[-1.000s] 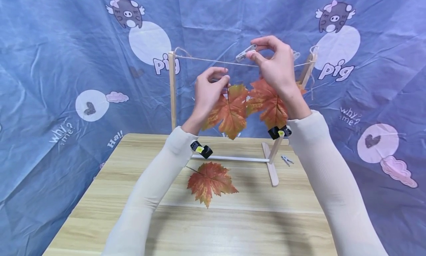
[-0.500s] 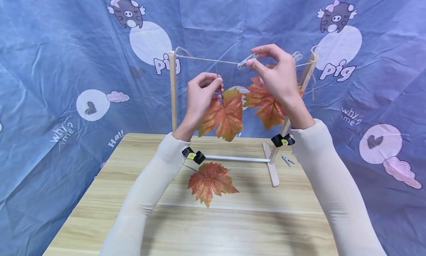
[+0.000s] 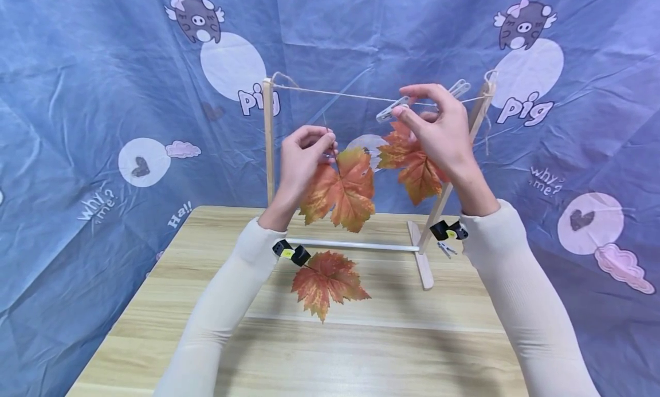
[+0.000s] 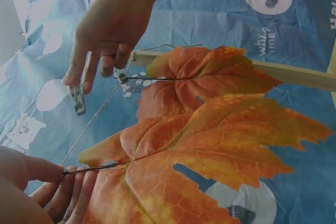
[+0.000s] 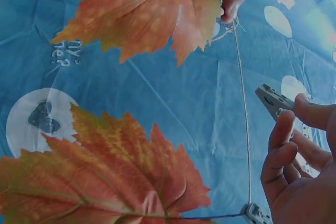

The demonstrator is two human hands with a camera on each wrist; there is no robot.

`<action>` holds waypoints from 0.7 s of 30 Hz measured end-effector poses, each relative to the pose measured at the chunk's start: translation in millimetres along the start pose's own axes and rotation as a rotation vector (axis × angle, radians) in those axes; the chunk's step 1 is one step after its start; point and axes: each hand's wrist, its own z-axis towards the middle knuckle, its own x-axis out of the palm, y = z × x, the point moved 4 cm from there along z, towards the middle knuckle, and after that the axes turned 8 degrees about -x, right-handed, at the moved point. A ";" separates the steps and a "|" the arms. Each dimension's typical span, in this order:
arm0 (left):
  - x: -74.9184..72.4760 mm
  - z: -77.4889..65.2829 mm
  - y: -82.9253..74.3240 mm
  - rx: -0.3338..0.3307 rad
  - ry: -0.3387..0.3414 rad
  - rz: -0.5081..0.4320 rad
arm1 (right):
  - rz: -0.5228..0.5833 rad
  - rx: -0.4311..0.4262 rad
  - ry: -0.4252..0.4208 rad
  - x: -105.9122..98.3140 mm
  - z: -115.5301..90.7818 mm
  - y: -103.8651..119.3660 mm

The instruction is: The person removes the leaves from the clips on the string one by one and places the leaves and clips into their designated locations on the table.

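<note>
My left hand (image 3: 301,162) pinches the thin stem of an orange artificial maple leaf (image 3: 345,193), which hangs below the twine (image 3: 335,93). Between thumb and fingers my right hand (image 3: 443,125) holds a grey clothespin (image 3: 393,109) close to the twine; in the right wrist view this clothespin (image 5: 275,100) is apart from the line. A second maple leaf (image 3: 415,171) hangs at the right, its stem clipped to the twine by another clothespin (image 5: 257,214). My right hand partly covers that leaf in the head view.
Two wooden posts (image 3: 268,145) carry the twine, joined low down by a white rod (image 3: 361,246). On the wooden table (image 3: 361,357) lie a third maple leaf (image 3: 330,282) and a spare clothespin (image 3: 446,250), right of the stand's foot (image 3: 424,270). A patterned blue cloth (image 3: 330,30) hangs behind.
My left hand has moved down and to the left with its leaf, away from the twine. My right hand has come lower and slightly right, still holding the clothespin.
</note>
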 end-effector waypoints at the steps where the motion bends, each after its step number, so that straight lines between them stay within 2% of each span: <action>1: -1.1 -0.6 0.8 -0.005 -0.003 -0.006 | 0.006 -0.001 0.003 -0.7 -1.5 -0.8; 10: -10.6 -7.5 11.8 -0.052 -0.017 -0.035 | 0.036 -0.029 0.026 -6.4 -14.9 -7.6; 21: -21.8 -16.0 26.3 -0.087 -0.031 -0.059 | -0.011 0.039 0.062 -16.5 -33.7 -21.5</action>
